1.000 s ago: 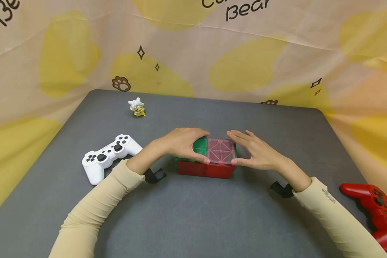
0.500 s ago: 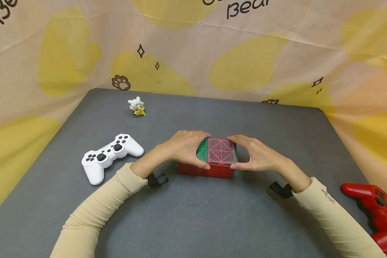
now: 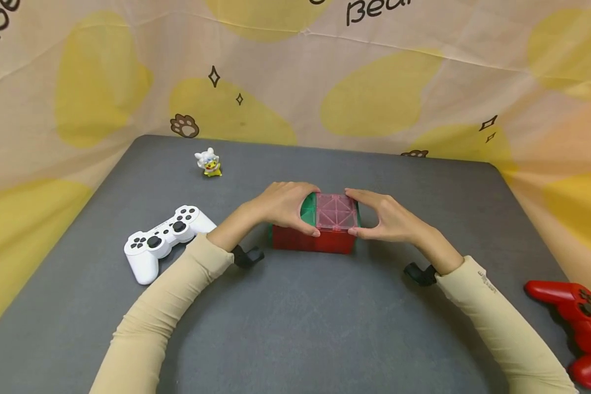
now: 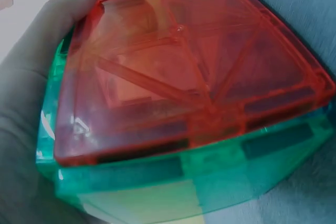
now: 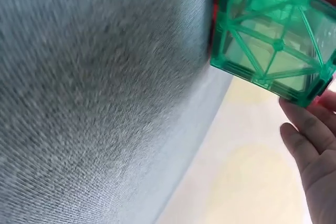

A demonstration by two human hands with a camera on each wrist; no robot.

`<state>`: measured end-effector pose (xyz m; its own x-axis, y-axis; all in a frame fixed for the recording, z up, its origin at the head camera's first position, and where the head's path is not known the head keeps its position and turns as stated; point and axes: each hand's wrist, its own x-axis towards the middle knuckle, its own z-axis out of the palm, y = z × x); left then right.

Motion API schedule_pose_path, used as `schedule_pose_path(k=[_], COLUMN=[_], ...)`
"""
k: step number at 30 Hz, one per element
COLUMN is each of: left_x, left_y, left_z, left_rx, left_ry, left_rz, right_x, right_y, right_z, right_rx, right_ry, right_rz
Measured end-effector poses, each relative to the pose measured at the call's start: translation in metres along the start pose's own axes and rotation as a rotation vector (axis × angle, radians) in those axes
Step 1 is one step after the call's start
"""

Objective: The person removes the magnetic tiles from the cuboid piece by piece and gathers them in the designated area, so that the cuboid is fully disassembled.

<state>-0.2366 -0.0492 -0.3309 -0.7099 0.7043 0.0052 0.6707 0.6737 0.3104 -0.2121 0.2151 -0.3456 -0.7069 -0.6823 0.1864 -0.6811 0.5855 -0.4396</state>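
Note:
A box of see-through magnetic tiles [image 3: 312,241] has a red front, green ends, and a pink tile [image 3: 337,212] beside a green one on top. My left hand [image 3: 284,205] grips the box over its left part, thumb at the front edge and fingers at the back. The right hand [image 3: 391,219] holds its right end the same way. In the left wrist view, the left thumb [image 4: 65,11] lies along the edge of the red side [image 4: 157,66]. The right wrist view shows the green end [image 5: 275,40] with right fingertips [image 5: 302,124] at its corner.
A white game controller [image 3: 164,241] lies by my left forearm. A red game controller [image 3: 578,323] sits at the right edge of the grey table [image 3: 325,328]. Farther back stands a small white and yellow figurine [image 3: 209,162]. A patterned cloth [image 3: 271,71] hangs behind the table.
The right fingers have closed in on the box. Held by both hands, the box has shifted up in the head view; whether it is lifted or pushed back, I cannot tell.

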Motion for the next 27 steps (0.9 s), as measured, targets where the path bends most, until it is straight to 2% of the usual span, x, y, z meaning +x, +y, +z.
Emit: schedule_pose_path(k=[8, 18, 27], left_x=[0.012, 0.014, 0.015], left_y=[-0.014, -0.014, -0.014], left_z=[-0.001, 0.0, 0.0], left_rx=[-0.016, -0.021, -0.013], left_ry=[-0.005, -0.004, -0.002], left_rz=[-0.04, -0.039, -0.046], right_x=[0.01, 0.014, 0.017], right_y=[0.013, 0.019, 0.021], right_z=[0.004, 0.008, 0.013], right_rx=[-0.052, -0.141, -0.176], right_ry=[0.083, 0.17, 0.242], right_rz=[-0.142, -0.302, -0.364])
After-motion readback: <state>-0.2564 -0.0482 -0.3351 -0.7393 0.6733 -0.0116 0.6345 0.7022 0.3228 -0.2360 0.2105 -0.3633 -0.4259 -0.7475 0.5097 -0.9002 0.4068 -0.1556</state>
